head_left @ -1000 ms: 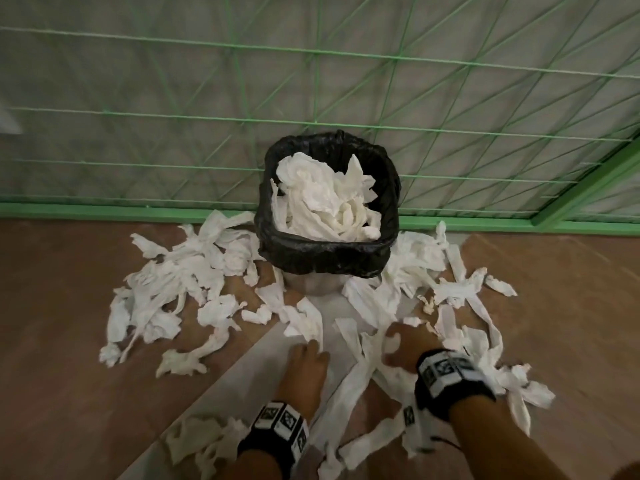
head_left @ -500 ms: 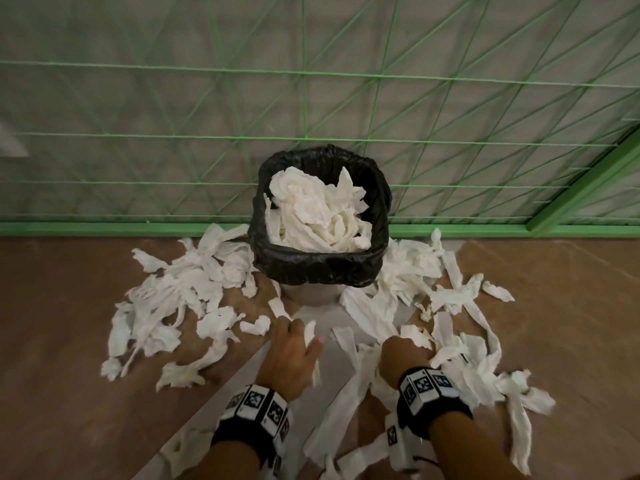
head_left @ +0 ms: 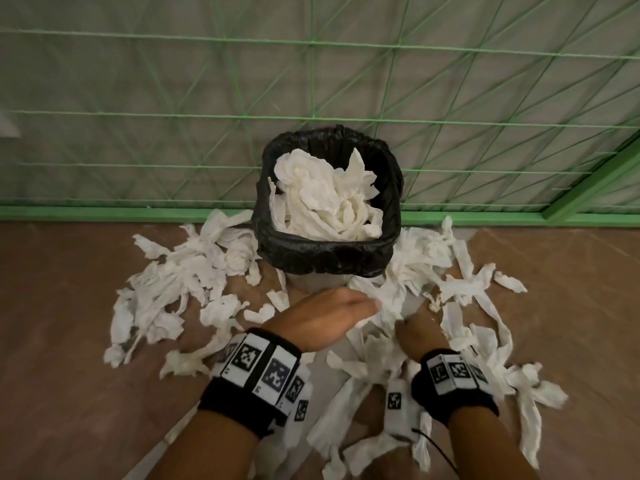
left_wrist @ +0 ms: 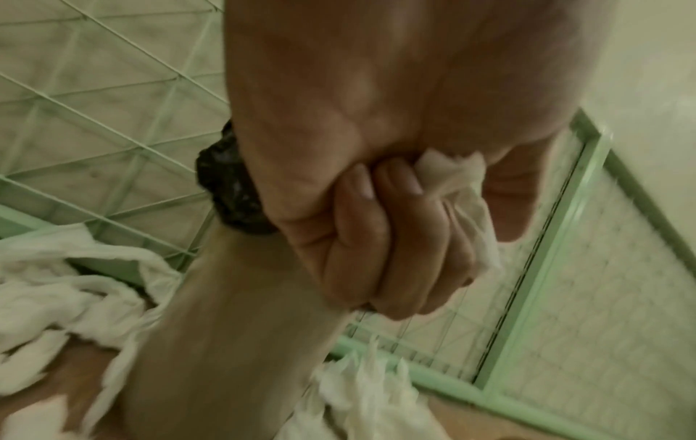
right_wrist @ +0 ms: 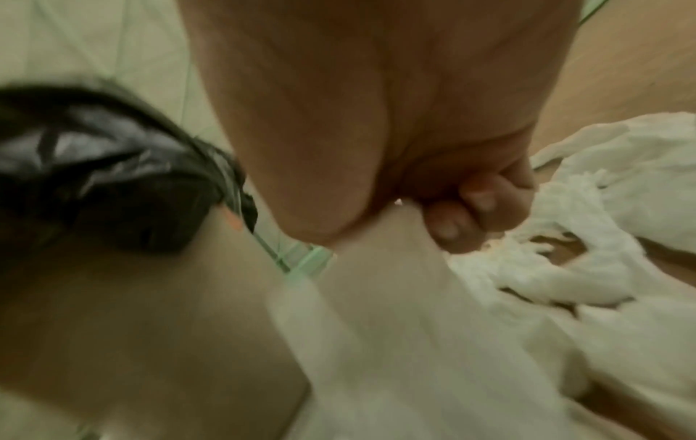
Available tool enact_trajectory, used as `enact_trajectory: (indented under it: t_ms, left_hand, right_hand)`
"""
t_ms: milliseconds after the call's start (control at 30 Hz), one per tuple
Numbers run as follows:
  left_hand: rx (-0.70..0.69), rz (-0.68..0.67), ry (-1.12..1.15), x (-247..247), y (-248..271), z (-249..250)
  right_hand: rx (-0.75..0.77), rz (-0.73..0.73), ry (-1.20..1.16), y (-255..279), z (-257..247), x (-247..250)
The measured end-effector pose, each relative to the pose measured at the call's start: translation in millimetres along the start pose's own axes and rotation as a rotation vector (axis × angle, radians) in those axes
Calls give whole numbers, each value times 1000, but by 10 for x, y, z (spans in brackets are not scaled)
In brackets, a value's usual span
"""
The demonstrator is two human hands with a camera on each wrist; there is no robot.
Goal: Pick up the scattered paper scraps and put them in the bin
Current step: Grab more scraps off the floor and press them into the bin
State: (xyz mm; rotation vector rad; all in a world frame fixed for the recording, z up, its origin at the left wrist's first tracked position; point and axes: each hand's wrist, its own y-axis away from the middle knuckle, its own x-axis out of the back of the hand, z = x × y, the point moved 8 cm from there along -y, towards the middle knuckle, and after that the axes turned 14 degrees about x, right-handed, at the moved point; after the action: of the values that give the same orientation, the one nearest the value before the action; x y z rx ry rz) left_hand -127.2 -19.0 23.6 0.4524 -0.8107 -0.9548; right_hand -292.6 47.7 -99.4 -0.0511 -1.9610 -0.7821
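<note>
A bin lined with a black bag (head_left: 329, 259) stands against the green mesh wall, heaped with white paper (head_left: 325, 199). Torn white paper scraps lie around it in a left pile (head_left: 180, 289) and a right pile (head_left: 436, 271). My left hand (head_left: 367, 306) hovers just before the bin; in the left wrist view its curled fingers (left_wrist: 391, 226) and thumb grip a crumpled scrap (left_wrist: 474, 226). Close beside it, my right hand (head_left: 412, 323) is low among the scraps. The blurred right wrist view shows its fingers (right_wrist: 482, 202) curled, pinching a long paper strip (right_wrist: 376, 282).
A green mesh fence (head_left: 311, 112) with a green base rail (head_left: 104, 214) closes off the space behind the bin. The floor is brown (head_left: 62, 341), with a pale grey sheet (head_left: 194, 441) running under the bin toward me. More strips (head_left: 530, 403) trail at the right.
Both hands have moved forward toward the bin. The left hand has lifted off the floor and swung right, gripping a scrap. The right hand has closed on a strip.
</note>
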Motion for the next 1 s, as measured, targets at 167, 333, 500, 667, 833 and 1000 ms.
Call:
enact_trajectory:
  t_ms: [167,333,500,667,833,1000]
  left_hand:
    - [-218,26,253,410,274,507]
    - [-382,734,107,1384,463,971]
    - [-96,694,-323,1454,-108,889]
    - [-123,495,-153,1285,-292,601]
    - [-255,670,33,1406,-120,579]
    - [-280,789,94,1456,72,365]
  right_hand:
    - [-1,184,-290,-18,-17,449]
    - [59,371,-555,21,13,1015]
    - [304,645,-904,319,-581,2138]
    - [670,744,-789,494,-1545,2893]
    - [717,463,-308,131,-2144,2481]
    - [670,629,-635,96,-1720,2539]
